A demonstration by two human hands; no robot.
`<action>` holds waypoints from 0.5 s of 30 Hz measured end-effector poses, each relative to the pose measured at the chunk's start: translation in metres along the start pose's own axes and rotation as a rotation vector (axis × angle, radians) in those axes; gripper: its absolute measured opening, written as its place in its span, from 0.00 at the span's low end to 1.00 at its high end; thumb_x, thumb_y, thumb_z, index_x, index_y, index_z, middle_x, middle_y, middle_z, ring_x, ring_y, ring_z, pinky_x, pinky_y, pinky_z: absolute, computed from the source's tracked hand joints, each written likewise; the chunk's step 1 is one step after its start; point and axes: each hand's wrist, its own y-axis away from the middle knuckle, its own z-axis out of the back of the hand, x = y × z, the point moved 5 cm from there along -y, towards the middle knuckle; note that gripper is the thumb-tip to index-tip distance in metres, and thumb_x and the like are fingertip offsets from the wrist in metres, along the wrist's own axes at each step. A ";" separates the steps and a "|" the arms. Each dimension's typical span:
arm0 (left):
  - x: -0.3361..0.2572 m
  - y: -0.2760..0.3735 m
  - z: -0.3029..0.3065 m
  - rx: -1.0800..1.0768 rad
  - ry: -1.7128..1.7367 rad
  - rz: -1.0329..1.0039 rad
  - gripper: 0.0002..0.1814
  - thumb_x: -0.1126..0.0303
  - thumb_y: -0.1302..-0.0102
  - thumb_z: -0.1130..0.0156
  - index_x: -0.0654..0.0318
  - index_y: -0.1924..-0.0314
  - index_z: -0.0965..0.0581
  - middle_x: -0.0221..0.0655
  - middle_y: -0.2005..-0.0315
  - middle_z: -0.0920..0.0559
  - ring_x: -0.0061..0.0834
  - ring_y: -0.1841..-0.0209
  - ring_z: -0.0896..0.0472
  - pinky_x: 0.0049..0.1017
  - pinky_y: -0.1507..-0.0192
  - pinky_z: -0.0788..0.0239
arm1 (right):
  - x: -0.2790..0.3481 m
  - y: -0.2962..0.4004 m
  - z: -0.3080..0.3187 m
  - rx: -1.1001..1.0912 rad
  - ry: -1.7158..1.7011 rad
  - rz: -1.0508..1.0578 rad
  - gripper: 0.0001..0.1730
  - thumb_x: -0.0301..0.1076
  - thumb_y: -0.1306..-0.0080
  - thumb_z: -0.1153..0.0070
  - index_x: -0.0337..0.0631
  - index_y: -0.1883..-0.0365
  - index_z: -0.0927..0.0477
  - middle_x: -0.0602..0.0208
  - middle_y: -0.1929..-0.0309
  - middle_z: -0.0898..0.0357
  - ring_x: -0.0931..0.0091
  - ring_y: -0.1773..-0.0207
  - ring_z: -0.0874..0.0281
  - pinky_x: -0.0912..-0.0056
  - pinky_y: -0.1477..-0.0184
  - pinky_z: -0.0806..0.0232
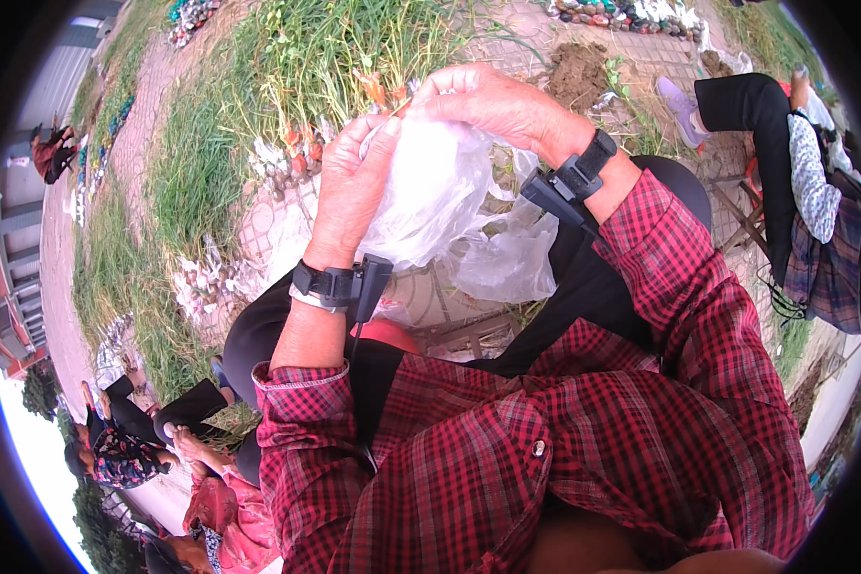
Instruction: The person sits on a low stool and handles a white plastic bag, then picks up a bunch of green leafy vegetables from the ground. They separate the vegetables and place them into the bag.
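Both hands are raised close together over the lap. My left hand pinches one end of a thin yellowish strand between thumb and forefinger. At the strand's other end, the fingertips of my right hand are closed on it. Whether the strand is a band or a plant stem is too small to tell. A translucent white plastic bag hangs or lies just below the fingers, partly hidden by them. More clear plastic film droops between the knees.
Beyond my hands lie cut grass and small knotted bags. A soil heap sits on the paving. Rows of filled bags stand farther off. Co-workers sit at right and lower left. A red object shows below.
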 end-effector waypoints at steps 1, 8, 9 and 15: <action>0.002 -0.001 0.002 -0.025 -0.035 -0.033 0.08 0.65 0.27 0.40 0.61 0.59 0.19 0.15 0.71 0.23 0.07 0.68 0.31 0.14 0.66 0.37 | 0.000 0.000 -0.001 -0.016 -0.016 0.012 0.09 0.34 0.34 0.42 0.39 0.61 0.17 0.77 0.72 0.22 0.86 0.73 0.30 0.82 0.71 0.37; -0.010 0.004 -0.003 -0.139 -0.062 -0.129 0.06 0.69 0.27 0.41 0.62 0.63 0.21 0.14 0.74 0.26 0.06 0.72 0.35 0.13 0.70 0.42 | -0.001 0.001 -0.002 -0.083 -0.092 0.044 0.08 0.35 0.33 0.42 0.40 0.63 0.17 0.79 0.72 0.23 0.87 0.73 0.30 0.83 0.72 0.39; -0.012 0.005 -0.004 -0.164 -0.085 -0.155 0.06 0.70 0.27 0.41 0.62 0.63 0.21 0.14 0.74 0.26 0.06 0.72 0.35 0.13 0.70 0.42 | -0.002 0.001 -0.003 -0.097 -0.121 0.041 0.08 0.35 0.33 0.42 0.40 0.63 0.17 0.79 0.72 0.23 0.87 0.73 0.31 0.83 0.72 0.39; -0.016 0.010 -0.003 -0.264 -0.191 -0.261 0.06 0.70 0.27 0.41 0.61 0.63 0.22 0.15 0.75 0.28 0.07 0.74 0.36 0.14 0.72 0.42 | -0.006 -0.001 -0.006 -0.135 -0.224 0.051 0.08 0.35 0.33 0.41 0.40 0.63 0.18 0.78 0.72 0.23 0.86 0.73 0.32 0.82 0.73 0.39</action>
